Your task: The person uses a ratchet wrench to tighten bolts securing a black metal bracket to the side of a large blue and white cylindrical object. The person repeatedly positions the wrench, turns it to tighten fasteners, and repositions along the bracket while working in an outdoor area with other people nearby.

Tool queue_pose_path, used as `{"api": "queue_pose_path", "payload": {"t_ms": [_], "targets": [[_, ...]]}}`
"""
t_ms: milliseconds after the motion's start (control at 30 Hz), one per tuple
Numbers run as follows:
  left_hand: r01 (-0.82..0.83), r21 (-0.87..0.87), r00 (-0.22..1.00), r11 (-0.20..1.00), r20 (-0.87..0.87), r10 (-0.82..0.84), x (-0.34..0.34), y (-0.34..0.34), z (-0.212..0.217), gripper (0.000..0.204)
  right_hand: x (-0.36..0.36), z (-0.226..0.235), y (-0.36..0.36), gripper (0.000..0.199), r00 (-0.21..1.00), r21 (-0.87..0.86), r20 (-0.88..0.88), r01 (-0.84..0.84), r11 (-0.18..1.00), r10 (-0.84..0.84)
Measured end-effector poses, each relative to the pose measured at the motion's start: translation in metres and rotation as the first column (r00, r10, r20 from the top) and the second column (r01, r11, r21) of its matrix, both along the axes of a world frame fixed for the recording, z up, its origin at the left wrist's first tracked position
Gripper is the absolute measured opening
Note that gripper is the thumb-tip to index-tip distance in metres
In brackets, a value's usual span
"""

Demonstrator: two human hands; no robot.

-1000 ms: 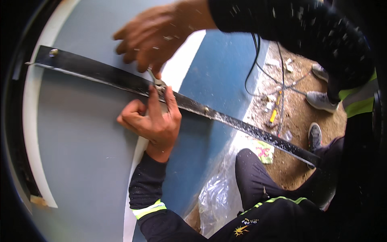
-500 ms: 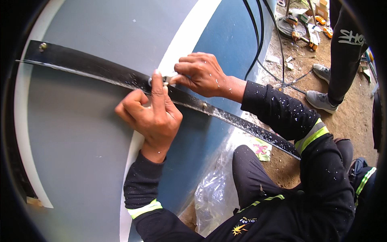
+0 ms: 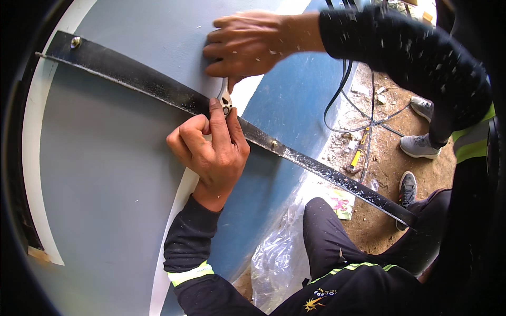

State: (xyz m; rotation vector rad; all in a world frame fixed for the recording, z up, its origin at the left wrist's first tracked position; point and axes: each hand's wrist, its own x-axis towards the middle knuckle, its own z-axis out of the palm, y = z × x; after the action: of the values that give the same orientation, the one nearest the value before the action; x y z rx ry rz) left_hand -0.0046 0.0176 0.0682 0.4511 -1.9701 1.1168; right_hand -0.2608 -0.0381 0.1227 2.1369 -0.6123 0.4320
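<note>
Head view: left hand (image 3: 211,150) pinching a small metal tool (image 3: 226,101) against the dark bar (image 3: 158,87). Right hand (image 3: 247,42) just beyond, fingers curled on the tool's far end. Bar's long axis slanting far-left to near-right.

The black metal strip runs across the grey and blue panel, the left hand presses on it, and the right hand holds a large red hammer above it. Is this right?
Not quite. In the head view the right hand holds a small silver tool, not a large red hammer. The rest stands: the black metal strip crosses the grey and blue panel, and the left hand presses on it.
</note>
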Motion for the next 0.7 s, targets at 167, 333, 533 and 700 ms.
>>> {"api": "queue_pose_path", "payload": {"t_ms": [167, 333, 533, 700], "targets": [[-0.022, 0.096, 0.999, 0.995, 0.049, 0.017, 0.000, 0.005, 0.003, 0.029, 0.022, -0.084, 0.027, 0.044, 0.837, 0.190, 0.528, 0.049, 0.981, -0.144], [-0.070, 0.100, 0.991, 0.993, 0.124, 0.058, 0.002, 0.012, 0.004, 0.037, 0.107, -0.162, 0.053, 0.036, 0.328, 0.202, 0.933, -0.138, 0.970, -0.148], [-0.063, -0.008, 0.996, 0.998, 0.069, 0.063, 0.002, 0.013, 0.009, 0.025, 0.049, -0.110, 0.038, 0.018, 0.671, 0.065, 0.734, 0.080, 0.995, -0.102], [-0.054, -0.075, 0.998, 0.996, 0.015, 0.055, -0.004, 0.010, 0.011, 0.025, 0.025, -0.012, 0.013, 0.016, 0.966, -0.355, 0.254, 0.048, 0.934, 0.047]]}}
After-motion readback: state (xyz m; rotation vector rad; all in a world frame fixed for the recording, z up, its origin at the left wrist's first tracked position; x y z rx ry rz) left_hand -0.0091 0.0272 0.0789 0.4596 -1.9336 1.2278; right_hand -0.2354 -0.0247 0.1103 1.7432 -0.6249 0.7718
